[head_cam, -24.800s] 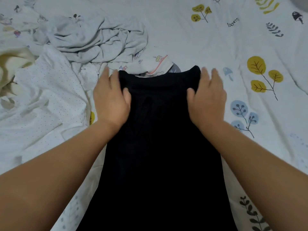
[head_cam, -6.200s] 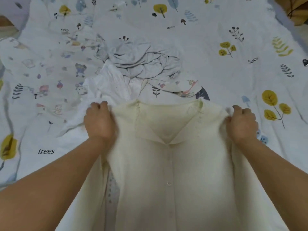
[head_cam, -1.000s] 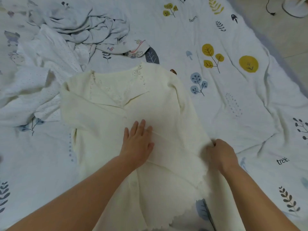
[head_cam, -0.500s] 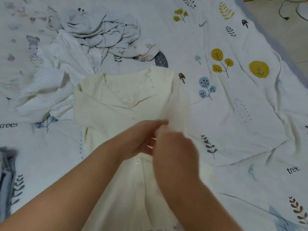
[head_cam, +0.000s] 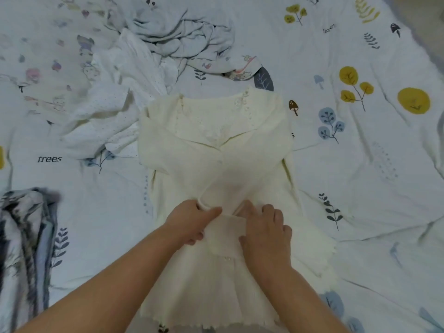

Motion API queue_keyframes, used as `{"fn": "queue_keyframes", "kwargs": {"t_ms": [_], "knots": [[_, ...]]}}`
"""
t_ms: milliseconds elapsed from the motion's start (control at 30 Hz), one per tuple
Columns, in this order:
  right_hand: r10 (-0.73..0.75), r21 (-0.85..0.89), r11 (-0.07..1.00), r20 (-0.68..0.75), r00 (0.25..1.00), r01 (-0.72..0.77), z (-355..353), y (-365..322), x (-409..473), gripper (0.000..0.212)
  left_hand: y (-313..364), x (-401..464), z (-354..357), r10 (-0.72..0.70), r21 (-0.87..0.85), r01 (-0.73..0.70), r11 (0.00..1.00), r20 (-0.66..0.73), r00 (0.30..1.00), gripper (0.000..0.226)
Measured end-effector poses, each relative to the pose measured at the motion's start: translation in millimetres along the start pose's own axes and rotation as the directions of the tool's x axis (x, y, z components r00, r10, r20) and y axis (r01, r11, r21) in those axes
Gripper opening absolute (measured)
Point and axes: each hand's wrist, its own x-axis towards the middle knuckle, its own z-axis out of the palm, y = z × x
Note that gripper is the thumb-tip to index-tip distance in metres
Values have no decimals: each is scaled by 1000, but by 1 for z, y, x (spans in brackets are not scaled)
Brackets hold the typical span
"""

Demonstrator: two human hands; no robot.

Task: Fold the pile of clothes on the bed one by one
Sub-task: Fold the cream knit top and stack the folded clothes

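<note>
- The cardigan (head_cam: 216, 152) lies flat on the bedsheet (head_cam: 360, 188).
- 2 hands (head_cam: 192, 221) (head_cam: 265, 228) rest on its middle.
- The clothes pile (head_cam: 149, 56) sits behind it, to the left.
- Folded clothes (head_cam: 24, 236) lie far left.

The bed is covered by a white sheet (head_cam: 360, 212) printed with small motifs. Yellow-leaved sprigs (head_cam: 355, 88) and a plain yellow disc (head_cam: 413, 100) are seen toward the bed's right edge, with a blue-leaved sprig (head_cam: 330, 123) just below and to the left of them. A small brown mushroom (head_cam: 293, 107) is printed between the blue sprig and the middle of the bed. A dark leafy stem (head_cam: 332, 210) is printed lower on the right side. The word "trees" (head_cam: 49, 159) is printed near the left edge. Faint pastel cartoon figures (head_cam: 84, 44) are scattered over the far left corner. A strip of bare floor (head_cam: 430, 25) is visible beyond the far right corner.
</note>
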Motion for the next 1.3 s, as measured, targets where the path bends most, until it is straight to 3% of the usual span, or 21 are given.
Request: {"fn": "queue_keyframes", "kwargs": {"t_ms": [100, 167, 233, 300, 367, 433, 467, 500, 600, 633, 733, 833, 933, 1067, 1133, 1200, 1233, 1300], "knots": [[-9, -102, 995, 25, 1000, 11, -12, 0, 5, 37, -3, -4, 0, 9, -71, -5, 997, 50, 999, 15], [-41, -127, 990, 163, 986, 62, -31, -8, 2, 23, -3, -5, -5, 54, -214, -37, 976, 75, 996, 21], [-152, -20, 987, 168, 974, 158, -42, -15, -4, 25, -6, -5, -13, 73, -456, 4, 890, 150, 986, 31], [-283, 99, 958, 170, 944, 270, -51, -34, -22, 23, -15, -5, -21, 45, -589, 47, 807, 139, 989, 25], [-435, 349, 873, 243, 867, 340, -56, -56, -42, 25, -26, -1, -29, -28, -461, 21, 887, -7, 1000, 13], [-566, 536, 775, 352, 746, 335, -46, -68, -48, 33, -36, -2, -34, -39, -196, 16, 981, -117, 992, 33], [-576, 548, 765, 347, 740, 339, -40, -66, -44, 36, -40, -5, -36, -9, -78, -2, 997, -133, 991, 38], [-536, 543, 779, 316, 783, 314, -34, -60, -36, 35, -46, -7, -36, 34, 24, -32, 999, -116, 993, 37], [-178, 575, 811, 68, 982, 107, -24, -33, 4, 36, -64, -7, -38, 146, 223, -136, 965, -32, 989, 6], [-25, 590, 807, -15, 1000, 29, -25, -21, 22, 36, -69, -5, -39, 182, 243, -169, 955, -32, 983, 12], [267, 566, 816, -193, 944, -115, -37, 14, 82, 36, -77, -2, -41, 249, 199, -232, 952, -66, 966, 28], [386, 587, 777, -161, 908, -226, -46, 30, 128, 49, -82, -3, -34, 297, 156, -278, 948, -114, 948, 26], [377, 614, 739, -35, 925, -278, -42, 32, 158, 52, -85, -4, -27, 357, 135, -336, 932, -191, 914, 36], [329, 550, 813, -163, 930, -191, -38, 50, 171, 42, -88, -1, -22, 400, 190, -362, 913, -235, 886, 28], [330, 511, 834, -160, 930, -208, -34, 61, 172, 46, -89, 1, -18, 503, 404, -365, 839, -320, 803, 23], [326, 400, 887, -191, 926, -230, -30, 59, 169, 58, -92, 4, -11, 658, 566, -419, 710, -321, 681, 38], [298, 340, 918, -252, 921, -204, -30, 54, 163, 64, -92, 6, -8, 708, 612, -435, 660, -314, 633, 43], [141, 201, 977, -377, 916, -68, -27, 41, 146, 67, -90, 10, -4, 756, 677, -446, 585, -258, 602, 47]]}}
